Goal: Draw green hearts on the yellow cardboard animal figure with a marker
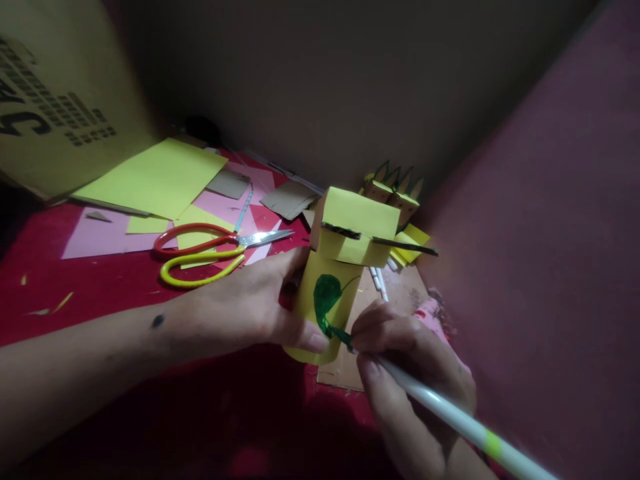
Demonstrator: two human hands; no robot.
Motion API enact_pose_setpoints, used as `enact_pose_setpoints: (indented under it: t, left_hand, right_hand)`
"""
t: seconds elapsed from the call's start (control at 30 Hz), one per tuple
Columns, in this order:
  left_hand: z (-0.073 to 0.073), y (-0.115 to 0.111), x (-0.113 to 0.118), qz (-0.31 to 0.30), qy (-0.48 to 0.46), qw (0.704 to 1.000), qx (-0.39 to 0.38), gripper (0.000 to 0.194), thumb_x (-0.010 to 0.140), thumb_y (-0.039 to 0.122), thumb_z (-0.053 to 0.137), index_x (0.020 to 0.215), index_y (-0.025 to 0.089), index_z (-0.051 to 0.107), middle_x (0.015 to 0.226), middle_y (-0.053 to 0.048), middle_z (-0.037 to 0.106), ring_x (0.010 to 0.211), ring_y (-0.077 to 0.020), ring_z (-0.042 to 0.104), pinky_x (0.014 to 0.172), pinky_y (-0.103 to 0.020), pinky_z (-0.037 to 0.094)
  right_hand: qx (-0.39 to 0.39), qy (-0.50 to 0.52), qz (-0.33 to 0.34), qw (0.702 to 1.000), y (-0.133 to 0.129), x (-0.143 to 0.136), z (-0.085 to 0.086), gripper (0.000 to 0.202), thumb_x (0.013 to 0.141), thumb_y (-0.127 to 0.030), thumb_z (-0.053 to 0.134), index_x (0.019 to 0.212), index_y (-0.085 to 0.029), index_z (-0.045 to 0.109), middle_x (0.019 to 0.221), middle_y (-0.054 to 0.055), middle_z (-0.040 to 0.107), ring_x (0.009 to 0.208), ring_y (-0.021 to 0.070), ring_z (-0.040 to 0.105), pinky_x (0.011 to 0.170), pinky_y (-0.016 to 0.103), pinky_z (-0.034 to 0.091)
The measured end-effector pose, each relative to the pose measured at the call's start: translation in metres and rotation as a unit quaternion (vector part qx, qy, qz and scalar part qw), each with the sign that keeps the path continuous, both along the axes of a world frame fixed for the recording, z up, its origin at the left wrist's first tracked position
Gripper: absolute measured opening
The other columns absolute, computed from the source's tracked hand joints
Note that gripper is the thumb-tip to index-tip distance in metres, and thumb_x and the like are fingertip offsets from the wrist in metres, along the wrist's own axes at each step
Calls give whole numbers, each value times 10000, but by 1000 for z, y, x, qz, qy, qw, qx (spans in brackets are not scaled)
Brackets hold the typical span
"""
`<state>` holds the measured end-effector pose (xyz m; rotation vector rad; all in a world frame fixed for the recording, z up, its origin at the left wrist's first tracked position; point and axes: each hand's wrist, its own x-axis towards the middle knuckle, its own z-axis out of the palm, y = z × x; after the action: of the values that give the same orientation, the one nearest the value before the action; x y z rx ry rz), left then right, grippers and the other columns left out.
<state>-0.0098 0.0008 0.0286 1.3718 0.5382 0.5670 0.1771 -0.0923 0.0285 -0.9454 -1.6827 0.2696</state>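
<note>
The right hand (413, 343) pinches a white brush (450, 412) between closed fingertips, its tip at the lower end of a green patch (327, 291) on the yellow model (345, 251). The left hand (250, 300) grips that model between the hands, thumb across its lower front, other fingers largely hidden. Beyond this wrist lie scissors (242, 241), then yellow paper (160, 177) beside a carton (60, 87).

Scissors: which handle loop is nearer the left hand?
The yellow loop, next to the left hand near the wrist; the red loop lies beyond it.
</note>
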Motion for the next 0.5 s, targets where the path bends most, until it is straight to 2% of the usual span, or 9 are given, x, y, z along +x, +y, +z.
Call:
enact_pose_setpoints:
  t: [0.2,0.37,0.5]
  left_hand:
    - [4,-2,0,2,4,1000,-6,622,711,180,932,1265,258,658,1201,-23,757,1115,-282,717,862,-343,580]
    - [3,-3,-1,-13,-2,1000,-12,641,707,216,936,1273,250,637,1225,-42,752,1152,-308,703,850,-355,565]
    - [1,-1,0,-9,2,1000,-4,679,708,239,944,1307,256,625,1179,-38,761,1159,-319,703,918,-403,558]
  right_hand:
    - [19,16,6,1000,3,-4,-1,213,816,-20,607,831,-230,636,716,-52,650,589,79,639,587,200,530]
    - [13,2,3,1000,2,-3,2,205,776,-28,602,806,-226,647,673,-31,628,617,134,673,542,228,525]
    - [-6,-36,-21,999,-1,-1,5,212,759,-13,571,774,-218,622,670,-21,633,593,140,660,555,254,549]
